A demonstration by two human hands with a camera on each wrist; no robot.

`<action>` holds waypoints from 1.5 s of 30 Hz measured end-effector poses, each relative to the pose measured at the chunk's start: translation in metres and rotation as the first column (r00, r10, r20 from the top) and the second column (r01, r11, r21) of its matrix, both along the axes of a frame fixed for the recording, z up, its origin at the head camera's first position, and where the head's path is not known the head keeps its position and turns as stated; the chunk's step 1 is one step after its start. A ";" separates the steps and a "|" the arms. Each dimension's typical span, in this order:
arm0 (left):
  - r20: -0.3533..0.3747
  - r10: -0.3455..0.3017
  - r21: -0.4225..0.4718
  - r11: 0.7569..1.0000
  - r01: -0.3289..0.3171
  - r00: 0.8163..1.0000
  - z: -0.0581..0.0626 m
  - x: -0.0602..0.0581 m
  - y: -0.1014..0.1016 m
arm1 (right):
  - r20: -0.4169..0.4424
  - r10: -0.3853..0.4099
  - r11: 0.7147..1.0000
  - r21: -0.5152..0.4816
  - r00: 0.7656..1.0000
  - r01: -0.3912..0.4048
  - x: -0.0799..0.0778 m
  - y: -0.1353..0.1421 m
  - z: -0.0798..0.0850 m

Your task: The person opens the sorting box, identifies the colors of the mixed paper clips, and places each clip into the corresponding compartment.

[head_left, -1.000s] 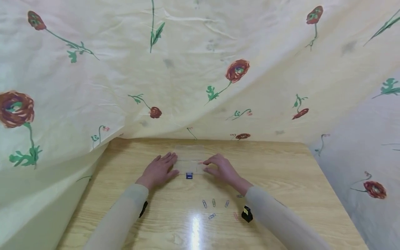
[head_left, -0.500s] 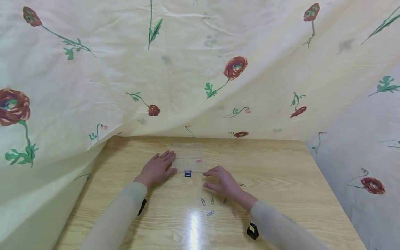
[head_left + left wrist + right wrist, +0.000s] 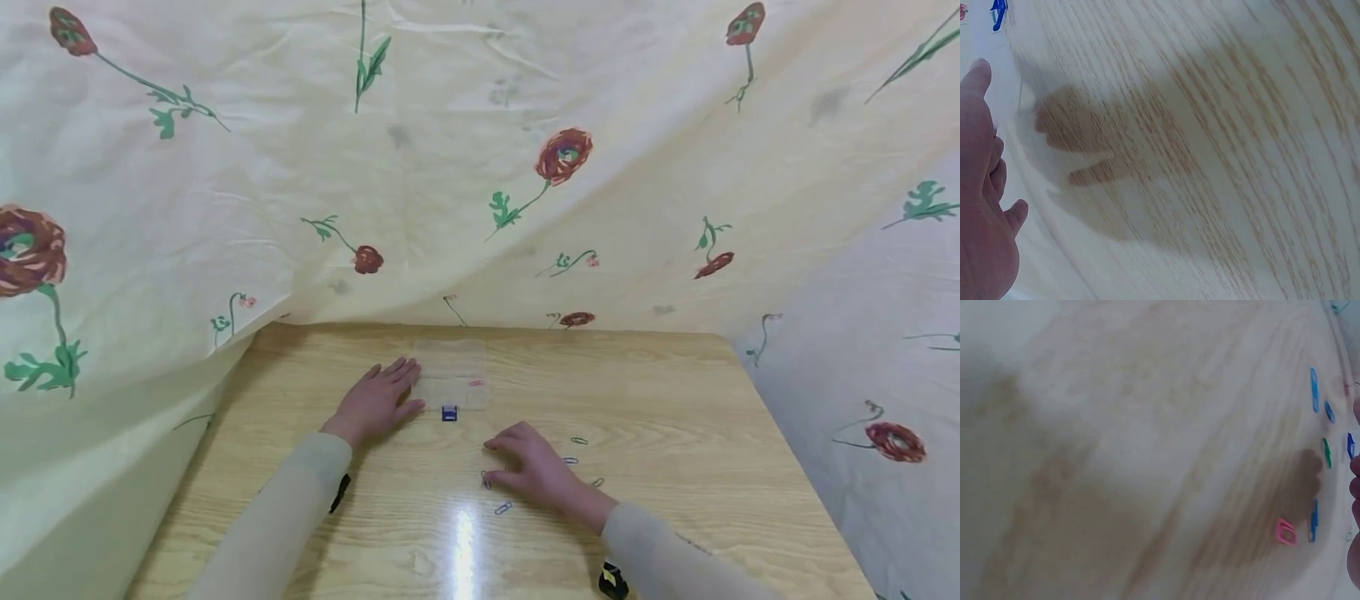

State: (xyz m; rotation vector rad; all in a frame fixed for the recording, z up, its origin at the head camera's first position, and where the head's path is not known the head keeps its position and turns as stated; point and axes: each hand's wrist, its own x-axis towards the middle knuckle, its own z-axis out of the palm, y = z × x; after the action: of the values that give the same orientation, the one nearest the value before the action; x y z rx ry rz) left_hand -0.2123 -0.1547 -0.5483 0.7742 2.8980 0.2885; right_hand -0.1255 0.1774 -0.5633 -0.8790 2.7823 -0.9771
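Here, a paperclip (image 3: 503,507) slants away rightward near the right hand (image 3: 528,463).

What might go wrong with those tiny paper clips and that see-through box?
The paper clips are thin and lie flat on the table, so one might slip away as the right hand tries to grab it. That hand might also knock neighbouring clips. And the left hand is right at the clear box, so a bump might shift it.
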 end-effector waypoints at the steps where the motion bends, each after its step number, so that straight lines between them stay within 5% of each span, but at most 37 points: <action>1: 0.000 0.000 0.001 1.000 0.000 1.000 0.000 0.000 0.000 | 0.002 -0.003 1.000 -0.007 1.000 0.003 0.002 0.000 -0.001; 19: 0.017 0.015 -0.010 1.000 -0.014 1.000 0.003 0.002 0.002 | -0.223 0.057 0.998 -0.012 0.973 -0.061 0.014 -0.007 -0.020; 34: 0.013 0.007 -0.014 1.000 -0.007 1.000 0.004 0.000 0.001 | -0.168 0.064 0.997 -0.029 0.984 -0.070 0.009 -0.004 -0.016; 45: 0.013 0.001 -0.008 1.000 -0.001 1.000 0.002 0.000 0.000 | -0.132 0.113 0.993 0.051 0.985 -0.107 0.008 -0.010 -0.008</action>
State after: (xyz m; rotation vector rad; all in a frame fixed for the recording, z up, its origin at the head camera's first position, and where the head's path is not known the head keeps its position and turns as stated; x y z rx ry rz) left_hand -0.2125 -0.1542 -0.5465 0.7660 2.8856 0.2812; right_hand -0.1177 0.1670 -0.5717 -1.1196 2.8160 -0.8680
